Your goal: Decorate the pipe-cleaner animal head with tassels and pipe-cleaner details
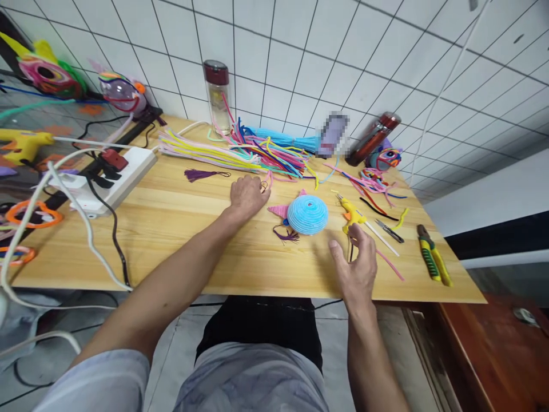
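Note:
A blue coiled pipe-cleaner dome (307,214) with pink points lies in the middle of the wooden table (180,240). My left hand (247,194) rests just left of it, fingers curled over a small wire loop next to the pile of coloured pipe cleaners (240,151). My right hand (357,266) hovers near the front edge, fingers apart, holding nothing, close to the yellow glue gun (352,214) and its cord. A small purple tassel (286,233) lies below the dome.
A white power strip (107,177) with cables sits at the left. Another glue gun (21,146) is farther left. A glass bottle (218,94) and a red flask (372,137) stand at the wall. Pliers (433,260), a cutter (389,230) and loose pink stems lie at the right.

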`<action>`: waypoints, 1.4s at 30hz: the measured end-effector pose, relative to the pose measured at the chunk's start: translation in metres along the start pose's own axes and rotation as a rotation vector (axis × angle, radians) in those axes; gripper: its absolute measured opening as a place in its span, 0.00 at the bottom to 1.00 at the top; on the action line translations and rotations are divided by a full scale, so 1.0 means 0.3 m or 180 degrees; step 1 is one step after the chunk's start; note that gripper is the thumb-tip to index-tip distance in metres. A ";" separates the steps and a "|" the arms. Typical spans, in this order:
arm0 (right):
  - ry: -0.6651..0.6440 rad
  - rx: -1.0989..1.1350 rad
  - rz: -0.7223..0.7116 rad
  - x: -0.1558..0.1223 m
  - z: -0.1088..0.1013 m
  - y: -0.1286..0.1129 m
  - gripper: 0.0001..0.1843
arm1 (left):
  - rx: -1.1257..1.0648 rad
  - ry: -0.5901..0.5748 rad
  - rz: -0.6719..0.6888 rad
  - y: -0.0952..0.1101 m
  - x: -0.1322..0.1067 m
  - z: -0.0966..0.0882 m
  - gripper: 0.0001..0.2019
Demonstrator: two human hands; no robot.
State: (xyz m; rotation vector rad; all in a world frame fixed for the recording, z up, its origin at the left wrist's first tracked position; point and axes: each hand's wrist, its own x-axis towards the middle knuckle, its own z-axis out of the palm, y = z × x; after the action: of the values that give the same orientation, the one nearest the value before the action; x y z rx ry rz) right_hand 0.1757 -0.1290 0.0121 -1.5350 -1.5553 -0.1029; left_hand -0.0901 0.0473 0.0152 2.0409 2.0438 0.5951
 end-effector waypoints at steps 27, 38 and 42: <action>0.0028 0.3173 0.1945 0.017 -0.042 -0.174 0.15 | -0.2141 -0.0215 0.2657 0.278 -0.371 -0.080 0.07; -0.0150 0.2468 0.1621 -0.038 -0.087 -0.156 0.07 | -0.3339 -0.1958 0.1795 0.304 -0.429 -0.077 0.18; -0.0154 0.2011 0.1439 -0.071 -0.123 -0.170 0.06 | -0.4153 -0.2878 0.1385 0.318 -0.454 -0.047 0.14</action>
State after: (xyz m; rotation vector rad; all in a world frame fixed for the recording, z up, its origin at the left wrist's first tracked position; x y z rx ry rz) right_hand 0.1488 -0.1790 0.0464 -1.3282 -1.0862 0.6272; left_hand -0.0044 -0.0924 0.0474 1.3945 0.4006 0.6198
